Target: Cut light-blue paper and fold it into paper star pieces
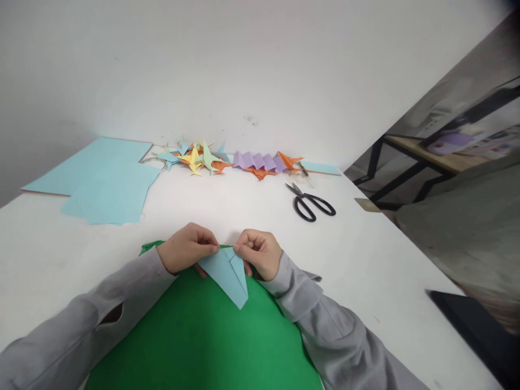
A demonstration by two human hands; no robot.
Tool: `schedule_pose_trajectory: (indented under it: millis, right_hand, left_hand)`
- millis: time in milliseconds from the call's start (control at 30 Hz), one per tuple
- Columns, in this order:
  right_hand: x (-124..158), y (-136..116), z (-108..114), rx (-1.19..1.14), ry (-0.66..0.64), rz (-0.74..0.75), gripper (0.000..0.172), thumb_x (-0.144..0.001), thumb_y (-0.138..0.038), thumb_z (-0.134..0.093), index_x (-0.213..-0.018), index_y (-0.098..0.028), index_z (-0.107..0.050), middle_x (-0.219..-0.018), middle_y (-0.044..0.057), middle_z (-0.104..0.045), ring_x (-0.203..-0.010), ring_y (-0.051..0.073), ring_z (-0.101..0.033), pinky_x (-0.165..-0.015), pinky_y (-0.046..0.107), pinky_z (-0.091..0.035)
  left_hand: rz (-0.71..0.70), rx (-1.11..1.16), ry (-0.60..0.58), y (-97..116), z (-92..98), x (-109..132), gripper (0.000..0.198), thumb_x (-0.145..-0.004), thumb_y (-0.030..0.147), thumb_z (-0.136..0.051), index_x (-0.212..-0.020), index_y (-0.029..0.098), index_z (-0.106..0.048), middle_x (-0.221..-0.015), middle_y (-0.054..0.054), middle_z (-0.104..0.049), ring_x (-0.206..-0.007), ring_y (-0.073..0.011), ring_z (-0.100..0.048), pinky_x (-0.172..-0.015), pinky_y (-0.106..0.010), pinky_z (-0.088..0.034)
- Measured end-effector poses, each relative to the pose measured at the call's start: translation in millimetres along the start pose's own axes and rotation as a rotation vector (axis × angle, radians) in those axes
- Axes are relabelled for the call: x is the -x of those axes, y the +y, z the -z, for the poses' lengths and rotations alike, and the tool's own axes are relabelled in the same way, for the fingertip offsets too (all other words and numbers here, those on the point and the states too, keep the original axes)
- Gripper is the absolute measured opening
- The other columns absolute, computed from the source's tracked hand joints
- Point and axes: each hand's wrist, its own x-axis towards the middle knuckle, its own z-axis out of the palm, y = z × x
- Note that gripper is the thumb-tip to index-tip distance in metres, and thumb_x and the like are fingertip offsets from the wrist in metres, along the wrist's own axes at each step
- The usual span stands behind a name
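Note:
A light blue piece of folded paper [225,273] is held up between my two hands, in front of a green cloth or apron [195,336]. Creases and a narrow folded flap show on its right part, and its pointed end hangs downward. My left hand [189,248] pinches the upper left edge between thumb and fingers. At the upper right corner, my right hand [262,253] grips the paper with its thumb and forefinger. Some fingertips of both hands are hidden behind the paper.
Black-handled scissors [311,203] lie beyond my right hand. Light blue paper sheets [109,189] lie at the left. Folded paper stars [199,158] and a pleated purple paper [258,161] line the wall. A dark flat object [467,325] sits at the right edge.

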Motion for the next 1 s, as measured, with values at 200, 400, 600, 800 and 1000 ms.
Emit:
schedule_pose_trajectory:
  millis: [200,400,600,800,1000]
  right_hand:
    - [-2,1,3,-0.012,0.016,0.008,0.019,-0.061,-0.029,-0.063,-0.053,-0.017,-0.05,-0.029,-0.007,-0.048,-0.022,0.006,-0.039,-0.024,0.014,-0.024]
    - [-6,7,8,-0.103,0.049,0.026,0.019,-0.059,-0.028,-0.062,-0.049,-0.018,-0.049,-0.024,-0.007,-0.045,-0.019,0.005,-0.032,-0.022,0.014,-0.02]
    - [-9,6,18,-0.211,0.112,0.011,0.018,-0.055,-0.027,-0.061,-0.045,-0.018,-0.049,-0.021,-0.007,-0.041,-0.017,0.005,-0.027,-0.02,0.015,-0.016]
    - [-8,6,15,-0.155,-0.063,-0.022,0.021,-0.057,-0.028,-0.067,-0.049,-0.018,-0.051,-0.026,-0.006,-0.047,-0.019,0.006,-0.034,-0.021,0.016,-0.022]
    - [-1,3,8,-0.06,-0.108,-0.005,0.026,-0.059,-0.034,-0.073,-0.059,-0.016,-0.054,-0.037,-0.005,-0.053,-0.029,0.007,-0.042,-0.029,0.017,-0.031]
  left_hand:
    - [0.032,0.019,-0.038,2,4.0,1,0.015,-0.06,0.027,-0.062,-0.063,0.012,-0.059,-0.05,0.002,-0.054,-0.047,-0.0132,-0.055,-0.037,-0.021,-0.041]
    - [0.053,0.022,-0.097,3,12.0,4,0.017,-0.064,0.028,-0.062,-0.067,0.012,-0.057,-0.049,0.001,-0.059,-0.044,-0.0149,-0.06,-0.04,-0.024,-0.046]
    - [0.081,0.074,-0.104,1,16.3,3,0.013,-0.06,0.022,-0.063,-0.064,0.013,-0.056,-0.055,-0.002,-0.062,-0.051,-0.0173,-0.063,-0.049,-0.029,-0.051]
    - [0.063,0.243,-0.024,1,2.4,2,0.018,-0.065,0.03,-0.061,-0.066,0.012,-0.061,-0.057,0.0,-0.06,-0.052,-0.0109,-0.057,-0.045,-0.021,-0.045]
    - [0.054,0.134,-0.205,-6,-15.2,7,0.021,-0.066,0.032,-0.064,-0.068,0.011,-0.061,-0.057,-0.002,-0.063,-0.053,-0.0157,-0.061,-0.046,-0.025,-0.047]
